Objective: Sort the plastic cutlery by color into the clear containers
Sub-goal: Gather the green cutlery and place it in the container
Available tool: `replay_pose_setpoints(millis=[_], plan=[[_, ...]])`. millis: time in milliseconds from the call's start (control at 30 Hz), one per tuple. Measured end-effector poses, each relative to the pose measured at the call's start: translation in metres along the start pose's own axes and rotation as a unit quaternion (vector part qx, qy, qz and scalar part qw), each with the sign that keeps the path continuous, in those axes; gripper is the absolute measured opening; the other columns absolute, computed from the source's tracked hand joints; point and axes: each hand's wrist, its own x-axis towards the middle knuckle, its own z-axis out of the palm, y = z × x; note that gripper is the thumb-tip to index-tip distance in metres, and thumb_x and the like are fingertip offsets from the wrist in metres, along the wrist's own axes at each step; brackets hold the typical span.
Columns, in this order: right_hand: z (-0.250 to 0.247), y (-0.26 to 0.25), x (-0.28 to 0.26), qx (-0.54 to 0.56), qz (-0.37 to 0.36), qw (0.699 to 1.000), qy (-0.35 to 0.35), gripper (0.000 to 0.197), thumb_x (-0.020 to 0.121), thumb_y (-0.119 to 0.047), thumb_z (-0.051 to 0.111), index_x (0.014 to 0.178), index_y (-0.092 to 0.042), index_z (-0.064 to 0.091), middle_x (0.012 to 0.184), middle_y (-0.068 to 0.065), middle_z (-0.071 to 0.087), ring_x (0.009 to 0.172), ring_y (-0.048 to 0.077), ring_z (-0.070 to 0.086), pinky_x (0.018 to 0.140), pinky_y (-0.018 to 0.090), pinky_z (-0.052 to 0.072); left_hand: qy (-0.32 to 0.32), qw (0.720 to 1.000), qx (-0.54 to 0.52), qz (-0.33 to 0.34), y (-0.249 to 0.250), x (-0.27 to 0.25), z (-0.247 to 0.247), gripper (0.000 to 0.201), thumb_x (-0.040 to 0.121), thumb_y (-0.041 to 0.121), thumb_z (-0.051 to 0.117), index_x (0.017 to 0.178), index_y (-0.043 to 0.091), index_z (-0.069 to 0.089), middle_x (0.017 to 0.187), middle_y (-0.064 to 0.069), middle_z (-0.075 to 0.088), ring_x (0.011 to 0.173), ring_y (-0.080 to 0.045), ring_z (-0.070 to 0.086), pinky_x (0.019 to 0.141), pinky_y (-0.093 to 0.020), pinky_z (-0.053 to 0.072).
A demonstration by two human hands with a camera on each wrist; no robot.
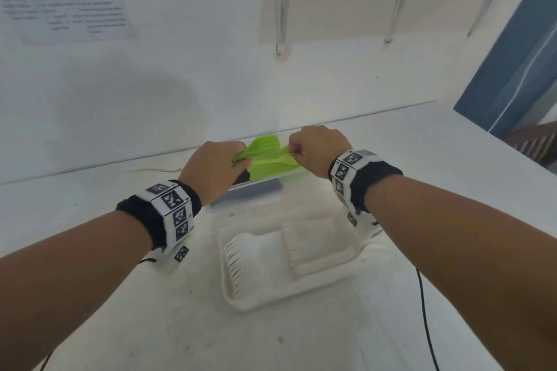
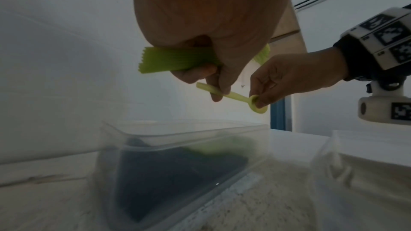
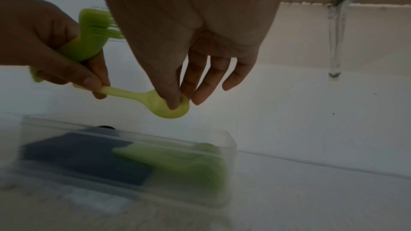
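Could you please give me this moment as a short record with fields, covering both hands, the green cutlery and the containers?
left hand: grips a stack of green forks; its fingers also pinch the handle of a green spoon
right hand: pinches the spoon's bowl
far clear container: below the hands, holds dark cutlery and green cutlery
near clear container: holds white cutlery
surface: white table

Bare forearms here, no sleeves. Each wrist wears a black band (image 1: 137, 214) wrapped by white blocks of black-and-white square markers (image 1: 346, 170). A thin black cable (image 1: 426, 319) trails off.
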Motion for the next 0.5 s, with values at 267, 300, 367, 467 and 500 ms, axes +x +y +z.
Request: replay_pose_setpoints(millis=[267,300,367,467,500], plan=[[0.005,0.055,0.052,0.015,-0.087,0.995,-0.049,0.019,0.093,-0.017,0.057,0.105,-0.027,0.068,0.112,-0.001,0.065,0.106,0.026,0.061,0.082,0.033,0.047,-0.009,0.996,0.039,-0.076,0.027,0.039,0.024,0.027,0.101,0.034,0.06,0.079,0.024,0.048,0.071,0.0,0.055,0.073,-0.03,0.056,0.064,-0.036,0.039],[0.008,0.059,0.057,0.014,-0.093,0.994,-0.05,0.018,0.093,-0.017,0.058,0.104,-0.027,0.068,0.111,-0.001,0.066,0.104,0.026,0.061,0.08,0.032,0.046,-0.017,0.995,0.047,-0.083,0.029,0.042,0.026,0.024,0.101,0.034,0.059,0.081,0.022,0.052,0.076,-0.004,0.06,0.076,-0.032,0.058,0.066,-0.037,0.042],[0.015,0.067,0.066,0.012,-0.104,0.993,-0.059,0.014,0.092,-0.019,0.061,0.103,-0.026,0.068,0.109,-0.002,0.066,0.103,0.024,0.061,0.08,0.032,0.047,-0.041,0.992,0.072,-0.093,0.031,0.049,0.031,0.023,0.101,0.033,0.058,0.084,0.019,0.055,0.085,-0.011,0.066,0.083,-0.035,0.061,0.069,-0.039,0.044],[0.025,0.076,0.076,0.018,-0.105,0.992,-0.073,0.011,0.092,-0.023,0.064,0.101,-0.027,0.067,0.107,-0.004,0.067,0.1,0.023,0.062,0.078,0.03,0.047,-0.072,0.989,0.09,-0.089,0.03,0.061,0.035,0.026,0.102,0.034,0.055,0.08,0.02,0.049,0.087,-0.011,0.066,0.086,-0.035,0.061,0.07,-0.038,0.043],[0.028,0.077,0.078,0.024,-0.102,0.992,-0.076,0.01,0.091,-0.024,0.065,0.1,-0.028,0.068,0.107,-0.004,0.067,0.099,0.023,0.063,0.077,0.03,0.047,-0.081,0.988,0.093,-0.089,0.028,0.064,0.036,0.027,0.102,0.034,0.054,0.08,0.02,0.049,0.086,-0.01,0.065,0.086,-0.034,0.061,0.07,-0.037,0.043]])
